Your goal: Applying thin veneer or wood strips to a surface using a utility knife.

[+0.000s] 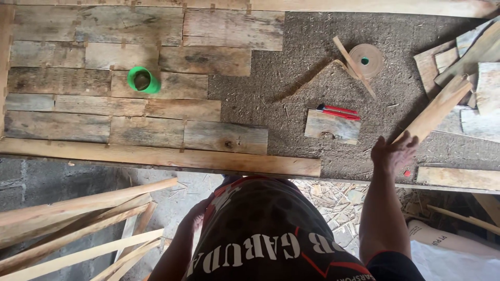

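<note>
Reaching with my right hand (394,152), fingers curled onto the end of a wooden slat (435,110) on the tabletop (291,99); my left hand (197,214) hangs low, grip unclear.

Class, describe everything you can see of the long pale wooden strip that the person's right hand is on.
The long pale wooden strip is a narrow, flat length of light, bare wood with a squared upper end. It lies slanted on the chip-strewn brown board, its upper end resting among grey wood offcuts. The right hand touches its lower end, covering it. Whether the fingers grip it cannot be told.
</note>
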